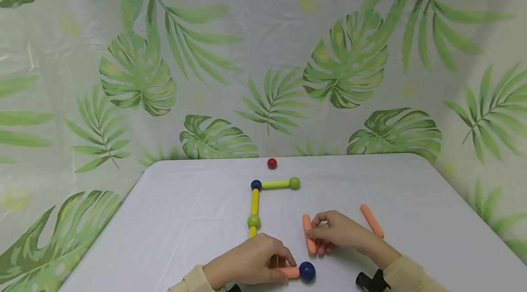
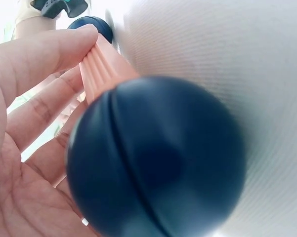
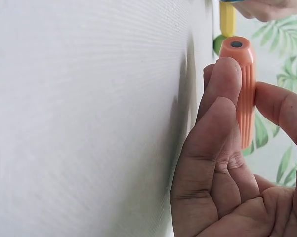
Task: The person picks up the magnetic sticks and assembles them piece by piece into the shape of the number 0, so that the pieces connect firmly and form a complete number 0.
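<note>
My left hand [image 1: 257, 257] pinches an orange ribbed rod [image 1: 289, 273] low over the table. A navy ball [image 1: 307, 272] sits on the rod's right end. In the left wrist view a second navy ball [image 2: 158, 158] is at the near end, large and close to the lens; the head view hides it behind the hand. To the right, my right hand [image 1: 335, 232] holds another orange rod [image 1: 306, 225] between thumb and fingers. The right wrist view shows a dark round spot [image 3: 236, 44] in that rod's end face, with no ball on that end.
A chain runs away from the left hand: yellow rod [image 1: 255, 201], green ball [image 1: 254, 221], navy ball [image 1: 256, 185], lime rod [image 1: 276, 184], lime ball [image 1: 294, 183]. Behind it lies a red ball [image 1: 272, 163]. A loose orange rod [image 1: 372, 221] lies on the white table [image 1: 164, 219] beyond the right forearm.
</note>
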Motion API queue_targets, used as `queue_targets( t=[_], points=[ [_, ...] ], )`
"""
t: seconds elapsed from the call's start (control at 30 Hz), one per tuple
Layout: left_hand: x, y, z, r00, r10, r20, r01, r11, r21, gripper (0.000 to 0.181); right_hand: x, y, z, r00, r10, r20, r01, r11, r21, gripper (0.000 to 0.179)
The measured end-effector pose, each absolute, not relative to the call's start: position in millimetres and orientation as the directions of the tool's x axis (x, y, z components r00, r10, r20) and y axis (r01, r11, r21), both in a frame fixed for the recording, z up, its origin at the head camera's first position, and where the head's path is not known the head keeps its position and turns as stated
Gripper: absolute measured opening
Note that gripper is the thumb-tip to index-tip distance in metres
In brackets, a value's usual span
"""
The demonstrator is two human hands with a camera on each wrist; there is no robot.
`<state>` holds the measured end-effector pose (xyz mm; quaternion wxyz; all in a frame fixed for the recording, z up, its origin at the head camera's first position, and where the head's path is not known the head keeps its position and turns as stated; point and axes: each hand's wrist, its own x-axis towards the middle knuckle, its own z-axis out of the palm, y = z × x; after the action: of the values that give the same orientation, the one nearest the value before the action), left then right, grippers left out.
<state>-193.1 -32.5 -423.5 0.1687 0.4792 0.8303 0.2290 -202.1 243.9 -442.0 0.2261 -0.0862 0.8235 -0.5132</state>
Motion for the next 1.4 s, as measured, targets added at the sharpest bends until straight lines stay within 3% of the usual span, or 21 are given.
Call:
queue_targets(
  t=[1.4],
  points=[
    [-193.0,-33.8,-424.4,-0.487,0.872,-0.046,0.714,0.429,0.553,0.019,-193.2,233.0,-444.1,-0.855,-0.402,-0.327,0.147,0.418,-0.897,0.025]
  ],
)
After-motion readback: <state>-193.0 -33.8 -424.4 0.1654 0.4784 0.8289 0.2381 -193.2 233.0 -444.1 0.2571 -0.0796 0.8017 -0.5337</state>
